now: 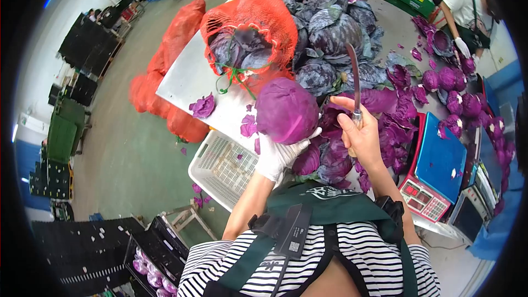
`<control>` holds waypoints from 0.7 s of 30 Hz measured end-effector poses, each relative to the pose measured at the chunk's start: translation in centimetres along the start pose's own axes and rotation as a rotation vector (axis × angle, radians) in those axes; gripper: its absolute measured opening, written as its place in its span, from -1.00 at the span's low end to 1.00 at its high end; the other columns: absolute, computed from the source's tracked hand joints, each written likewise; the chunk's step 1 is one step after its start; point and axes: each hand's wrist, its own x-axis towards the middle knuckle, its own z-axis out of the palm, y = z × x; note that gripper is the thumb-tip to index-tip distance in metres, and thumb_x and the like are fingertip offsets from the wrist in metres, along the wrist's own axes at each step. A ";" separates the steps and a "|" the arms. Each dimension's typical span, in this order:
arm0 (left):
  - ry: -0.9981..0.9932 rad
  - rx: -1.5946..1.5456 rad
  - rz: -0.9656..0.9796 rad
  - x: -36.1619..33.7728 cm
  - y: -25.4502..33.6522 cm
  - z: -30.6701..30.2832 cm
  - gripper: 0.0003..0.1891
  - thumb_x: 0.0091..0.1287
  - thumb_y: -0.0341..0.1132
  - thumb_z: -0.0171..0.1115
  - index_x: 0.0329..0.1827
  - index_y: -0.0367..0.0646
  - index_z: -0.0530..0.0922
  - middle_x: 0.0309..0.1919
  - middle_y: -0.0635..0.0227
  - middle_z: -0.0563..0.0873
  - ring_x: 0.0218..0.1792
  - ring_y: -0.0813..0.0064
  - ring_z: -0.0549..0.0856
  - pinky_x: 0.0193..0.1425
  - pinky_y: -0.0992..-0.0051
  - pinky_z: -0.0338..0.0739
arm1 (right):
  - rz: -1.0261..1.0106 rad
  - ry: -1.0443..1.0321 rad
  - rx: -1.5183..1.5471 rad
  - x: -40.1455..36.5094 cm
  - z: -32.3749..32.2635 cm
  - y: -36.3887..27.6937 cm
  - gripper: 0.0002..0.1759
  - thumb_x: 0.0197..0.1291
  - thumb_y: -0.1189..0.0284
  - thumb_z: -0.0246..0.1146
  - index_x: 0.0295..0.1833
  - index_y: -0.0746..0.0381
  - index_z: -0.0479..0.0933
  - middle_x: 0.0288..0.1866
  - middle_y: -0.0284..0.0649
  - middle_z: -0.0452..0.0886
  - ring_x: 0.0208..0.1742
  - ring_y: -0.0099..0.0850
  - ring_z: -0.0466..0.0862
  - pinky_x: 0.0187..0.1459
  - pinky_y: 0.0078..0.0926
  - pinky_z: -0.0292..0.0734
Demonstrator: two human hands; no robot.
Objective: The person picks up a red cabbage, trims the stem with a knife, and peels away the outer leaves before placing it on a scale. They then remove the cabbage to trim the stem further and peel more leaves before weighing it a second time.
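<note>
In my white-gloved left hand [275,158] rests a round purple cabbage [287,111], its smooth leaves facing up. My bare right hand [364,136] grips the handle of a curved knife [355,74], blade pointing up and away from me. The knife is apart from the cabbage. Under and beside my right hand lie loose purple leaves [393,129] in a heap. Beyond both hands, dark untrimmed cabbages [335,33] are piled on the metal table [184,77]. A red mesh sack [258,5] lies open there with more cabbages inside.
A white plastic basket [206,165] stands at the table's near left edge. Full red sacks [179,38] stand on the floor to the left. At right sit a scale [440,154] and several trimmed cabbages [451,80]. Co-workers' gloved hands [462,47] are at the far side.
</note>
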 end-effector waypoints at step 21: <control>-0.408 1.918 -0.643 15.3 -28.1 4.0 -0.03 0.34 0.24 0.04 0.56 -0.17 -0.21 0.35 0.04 0.33 0.22 0.27 0.50 -0.04 0.46 0.61 | 0.004 1.039 -0.005 -18.5 -21.6 0.4 -0.38 0.19 0.15 0.36 0.22 0.31 0.39 -0.53 -0.45 0.43 -0.70 -0.69 0.37 -0.69 -0.72 0.24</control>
